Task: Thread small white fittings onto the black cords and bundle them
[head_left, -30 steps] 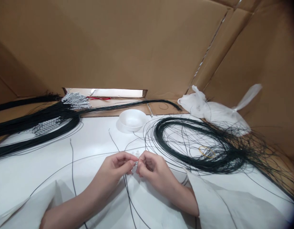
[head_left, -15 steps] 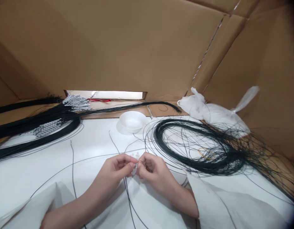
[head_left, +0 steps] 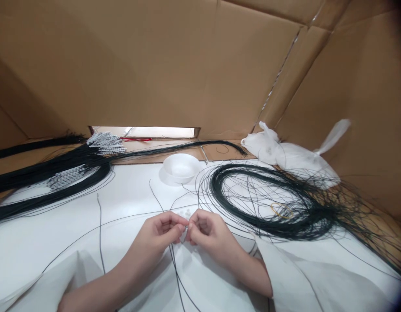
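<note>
My left hand (head_left: pixel 159 232) and my right hand (head_left: pixel 210 232) meet at the fingertips just above the white tabletop. Both are closed in a pinch. Thin black cord (head_left: pixel 174 260) comes out under my left fingers and hangs toward me in crossing strands. A tiny piece sits between the fingertips, too small and covered to name; what my right fingers grip is hidden. Just behind the hands lie several small whitish pieces (head_left: pixel 187 212), partly screened by the fingers. Loose black strands (head_left: pixel 156 193) stretch over the table around both hands.
A white bowl (head_left: pixel 181 168) stands beyond my hands. A big coil of black cord (head_left: pixel 220 195) lies right, before a white plastic bag (head_left: pixel 294 156). At left are black cord bundles (head_left: pixel 57 167) with black-and-white wrapped parts (head_left: pixel 105 143). Cardboard walls (head_left: pixel 148 65) enclose the table.
My hands keep the same pinch, almost in place. The whole view has shifted slightly, with the surroundings a little lower in the picture.
</note>
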`<action>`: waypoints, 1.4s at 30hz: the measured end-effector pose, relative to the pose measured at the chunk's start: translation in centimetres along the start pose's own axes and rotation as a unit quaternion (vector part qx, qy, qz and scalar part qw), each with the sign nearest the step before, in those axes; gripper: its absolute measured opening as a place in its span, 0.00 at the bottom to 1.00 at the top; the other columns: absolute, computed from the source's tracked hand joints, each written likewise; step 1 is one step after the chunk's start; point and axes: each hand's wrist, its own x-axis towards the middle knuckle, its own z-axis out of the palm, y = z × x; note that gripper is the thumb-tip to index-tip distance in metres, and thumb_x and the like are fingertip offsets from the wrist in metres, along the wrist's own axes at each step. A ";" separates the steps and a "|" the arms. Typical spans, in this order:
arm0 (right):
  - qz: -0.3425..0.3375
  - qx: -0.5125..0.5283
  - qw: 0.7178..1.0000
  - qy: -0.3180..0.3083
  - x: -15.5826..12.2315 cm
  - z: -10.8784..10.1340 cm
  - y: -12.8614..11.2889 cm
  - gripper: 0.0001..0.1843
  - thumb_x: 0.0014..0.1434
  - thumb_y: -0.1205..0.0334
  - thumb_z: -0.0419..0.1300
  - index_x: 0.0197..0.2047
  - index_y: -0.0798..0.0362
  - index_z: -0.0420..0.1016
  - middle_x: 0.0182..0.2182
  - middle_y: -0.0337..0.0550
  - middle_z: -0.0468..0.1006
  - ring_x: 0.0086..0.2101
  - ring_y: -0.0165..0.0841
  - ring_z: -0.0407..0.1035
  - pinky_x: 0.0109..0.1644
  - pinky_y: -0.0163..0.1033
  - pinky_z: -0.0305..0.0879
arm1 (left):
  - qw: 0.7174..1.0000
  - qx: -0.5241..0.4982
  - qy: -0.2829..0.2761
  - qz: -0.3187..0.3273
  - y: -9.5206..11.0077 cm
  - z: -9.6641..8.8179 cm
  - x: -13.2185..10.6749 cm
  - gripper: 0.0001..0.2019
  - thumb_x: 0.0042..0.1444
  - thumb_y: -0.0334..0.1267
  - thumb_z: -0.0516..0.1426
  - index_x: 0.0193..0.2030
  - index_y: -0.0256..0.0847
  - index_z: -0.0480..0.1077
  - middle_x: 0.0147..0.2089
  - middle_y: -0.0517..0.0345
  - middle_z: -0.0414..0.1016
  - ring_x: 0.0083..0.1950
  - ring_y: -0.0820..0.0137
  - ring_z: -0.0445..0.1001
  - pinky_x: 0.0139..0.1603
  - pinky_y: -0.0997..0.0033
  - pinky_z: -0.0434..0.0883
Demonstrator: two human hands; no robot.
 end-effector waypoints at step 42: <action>-0.047 -0.086 0.995 0.015 -0.6 0.2 0.3 0.07 0.57 0.65 0.51 0.28 0.55 0.66 0.23 0.37 0.70 0.25 0.26 0.65 0.29 0.31 0.58 | 0.999 -0.042 0.027 -0.005 -0.1 0.4 -0.6 0.05 0.50 0.35 0.57 0.33 0.38 0.73 0.30 0.57 0.73 0.33 0.72 0.68 0.37 0.74 0.63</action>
